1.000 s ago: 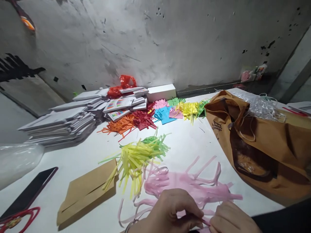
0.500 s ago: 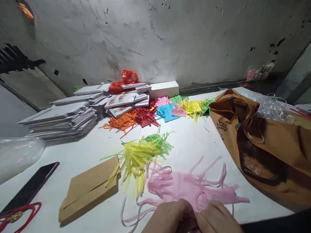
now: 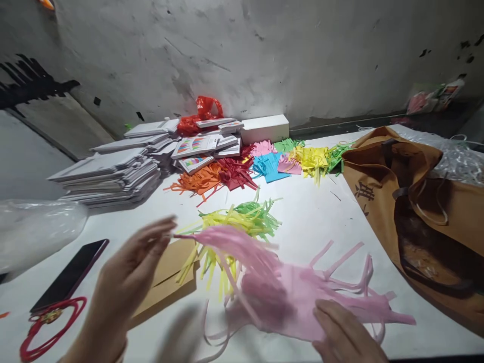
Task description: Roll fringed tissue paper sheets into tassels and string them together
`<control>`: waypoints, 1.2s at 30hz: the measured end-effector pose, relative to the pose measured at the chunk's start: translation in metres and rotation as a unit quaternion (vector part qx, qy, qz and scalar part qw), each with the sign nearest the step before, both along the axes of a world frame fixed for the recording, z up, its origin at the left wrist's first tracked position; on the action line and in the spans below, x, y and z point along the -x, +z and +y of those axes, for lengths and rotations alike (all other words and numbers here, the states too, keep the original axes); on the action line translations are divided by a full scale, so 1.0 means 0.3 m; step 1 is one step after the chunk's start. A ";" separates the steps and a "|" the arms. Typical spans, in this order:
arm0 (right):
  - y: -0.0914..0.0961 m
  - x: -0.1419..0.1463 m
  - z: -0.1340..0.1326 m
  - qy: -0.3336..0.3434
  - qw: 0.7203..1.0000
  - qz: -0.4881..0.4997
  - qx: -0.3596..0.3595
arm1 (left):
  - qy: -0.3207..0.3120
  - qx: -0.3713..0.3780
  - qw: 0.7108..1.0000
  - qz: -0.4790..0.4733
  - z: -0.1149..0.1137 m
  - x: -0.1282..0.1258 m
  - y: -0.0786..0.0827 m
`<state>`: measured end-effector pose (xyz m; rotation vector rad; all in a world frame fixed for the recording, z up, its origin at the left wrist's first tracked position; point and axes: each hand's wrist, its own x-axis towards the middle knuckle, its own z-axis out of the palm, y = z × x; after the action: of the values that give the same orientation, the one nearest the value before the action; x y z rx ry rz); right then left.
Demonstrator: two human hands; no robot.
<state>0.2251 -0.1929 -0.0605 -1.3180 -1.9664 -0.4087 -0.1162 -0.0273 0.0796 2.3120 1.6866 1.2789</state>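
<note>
My left hand (image 3: 132, 267) is raised over the left part of the table, its fingers pinched on the thin twisted end of a pink tissue-paper tassel (image 3: 238, 247). The tassel's strips hang to the right, somewhat blurred. Below it a flat pink fringed sheet (image 3: 298, 292) lies on the table, its strips spread to both sides. My right hand (image 3: 344, 333) rests on that sheet's near edge with the fingers stretched out. Behind the tassel are yellow fringed paper (image 3: 212, 219) and green fringed paper (image 3: 259, 217). A brown paper envelope (image 3: 170, 287) is partly hidden by my left hand.
Stacks of white packets (image 3: 109, 176) and a white box (image 3: 264, 128) stand at the back. Coloured fringed bundles (image 3: 270, 166) lie before them. A brown cloth bag (image 3: 378, 186) fills the right side. A phone (image 3: 70, 275) with a red cord (image 3: 53, 327) lies left.
My hands were together at the near edge of the pink paper. The left has moved up and left with the tassel; the right is now apart on the sheet. The view shifted slightly.
</note>
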 end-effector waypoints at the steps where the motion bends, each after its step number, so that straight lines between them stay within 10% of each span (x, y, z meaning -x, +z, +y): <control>1: -0.017 0.004 0.012 0.029 0.999 -0.036 0.000 | 0.046 -0.040 0.998 0.025 0.017 0.013 0.002; 4: -0.065 0.025 0.042 0.063 0.994 -0.091 -0.013 | 0.039 -0.114 0.989 0.090 -0.023 -0.044 -0.066; 6: -0.092 0.035 0.050 0.070 0.993 -0.094 -0.035 | -0.161 -0.052 0.975 0.141 -0.104 -0.147 -0.166; 10: -0.122 0.027 0.036 0.059 0.995 -0.071 -0.048 | -0.486 0.029 0.842 0.232 -0.233 -0.353 -0.364; 13: -0.125 0.006 0.019 0.070 0.994 -0.079 -0.031 | -0.445 0.116 0.847 0.267 -0.220 -0.383 -0.414; 21: -0.136 -0.022 0.007 0.091 0.992 -0.087 -0.014 | -0.022 0.044 0.964 0.262 -0.079 -0.121 -0.375; 25: -0.130 -0.006 0.019 0.081 0.993 -0.080 -0.022 | -0.173 0.010 0.966 0.190 -0.197 -0.176 -0.383; 29: -0.122 0.012 0.023 0.077 0.994 -0.080 -0.011 | -0.383 -0.023 0.905 0.186 -0.301 -0.331 -0.442; 36: -0.047 0.010 0.023 0.008 1.000 -0.006 0.023 | -0.374 0.166 0.905 0.114 -0.271 -0.362 -0.451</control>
<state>0.2223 -0.1861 -0.0744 -1.3320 -2.0056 -0.3661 -0.0075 -0.1084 -0.0558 2.5349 0.7727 0.5403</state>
